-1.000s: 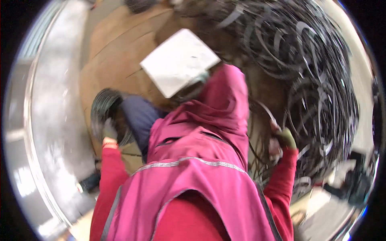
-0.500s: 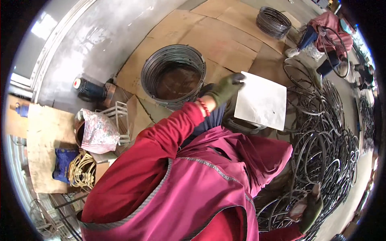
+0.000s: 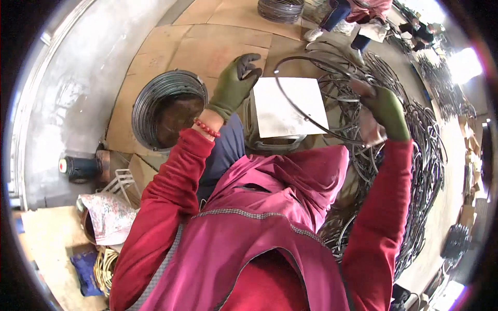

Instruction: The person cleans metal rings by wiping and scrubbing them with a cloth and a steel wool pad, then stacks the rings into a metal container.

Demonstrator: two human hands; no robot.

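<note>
The right hand (image 3: 384, 111) grips a loop of black wire (image 3: 306, 106) raised above the white sheet (image 3: 282, 106), while the left hand (image 3: 236, 83), fingers spread and empty, likely must catch its near end.

Bright daylight, soft and even; shadows faint. Blown-out glare patch (image 3: 463, 65) at upper right rim, smaller one at bottom right. Concrete floor (image 3: 78, 93) at left looks washed, w/ pale sheen. Strong fisheye: straight edges bow near rim, black vignette all round. Centre sharp; right hand (image 3: 381, 111) slightly motion-blurred; far wire heaps soft.
</note>
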